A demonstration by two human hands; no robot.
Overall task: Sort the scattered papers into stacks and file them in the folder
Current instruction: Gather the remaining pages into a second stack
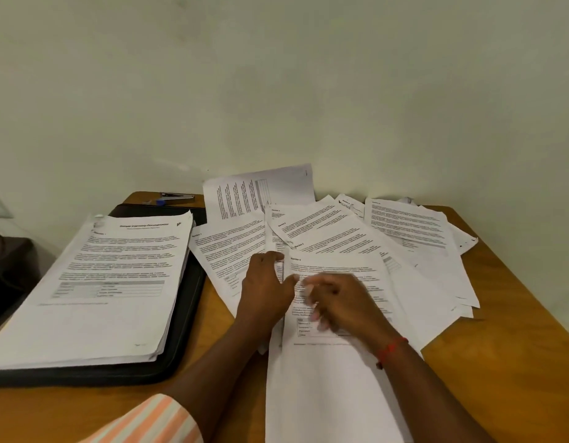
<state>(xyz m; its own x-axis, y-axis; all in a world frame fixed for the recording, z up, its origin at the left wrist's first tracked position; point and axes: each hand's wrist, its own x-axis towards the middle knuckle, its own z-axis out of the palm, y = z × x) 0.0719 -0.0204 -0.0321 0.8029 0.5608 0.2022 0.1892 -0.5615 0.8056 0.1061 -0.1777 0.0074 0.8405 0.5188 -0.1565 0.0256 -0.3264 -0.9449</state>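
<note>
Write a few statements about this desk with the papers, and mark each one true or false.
1. A stack of papers lies on the black folder. True.
2. The stapler sits on top of that stack. False: it lies on the table behind the folder.
3. The left hand and the right hand are both over the scattered papers. True.
4. The red thread is tied on the left wrist. False: it is on the right wrist.

scattered papers crowd centre, stapler perhaps behind
</note>
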